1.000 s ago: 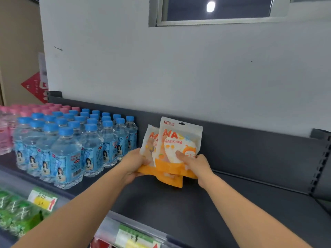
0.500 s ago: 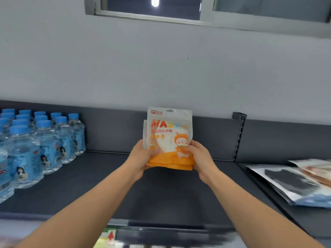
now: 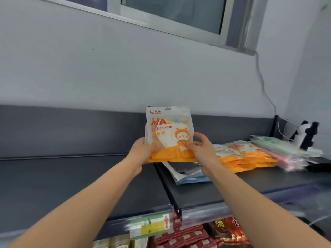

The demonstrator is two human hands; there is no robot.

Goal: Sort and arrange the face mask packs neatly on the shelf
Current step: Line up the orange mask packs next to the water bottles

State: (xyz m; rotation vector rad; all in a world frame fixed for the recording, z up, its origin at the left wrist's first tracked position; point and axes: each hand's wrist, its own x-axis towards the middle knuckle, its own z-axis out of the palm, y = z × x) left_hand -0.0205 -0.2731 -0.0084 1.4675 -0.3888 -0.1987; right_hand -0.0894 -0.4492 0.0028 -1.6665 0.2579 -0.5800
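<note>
The mask packs [image 3: 169,129] are a small stack held upright. The front one is white with "MASK" in orange letters, a cartoon figure and an orange band along the bottom. The edge of another pack shows behind it on its left side.

Below and behind the stack runs a dark grey shelf [image 3: 71,176] with a low back panel. Above that are a pale wall [image 3: 125,68] and a window [image 3: 179,13]. Just right of the stack, a flat pack with a dark mask [image 3: 184,171] lies on the shelf. Beyond it is a pile of orange-banded packs [image 3: 241,156], then green and pink packs [image 3: 279,149] farther right. Below the stack, a price tag [image 3: 150,225] hangs on the shelf's front edge, with red packets [image 3: 188,237] underneath.

The left hand [image 3: 141,151] grips the stack's lower left corner, thumb on the front. The right hand [image 3: 202,151] pinches the lower right corner, fingers curled. I cannot tell whether the stack's bottom edge touches the shelf.
</note>
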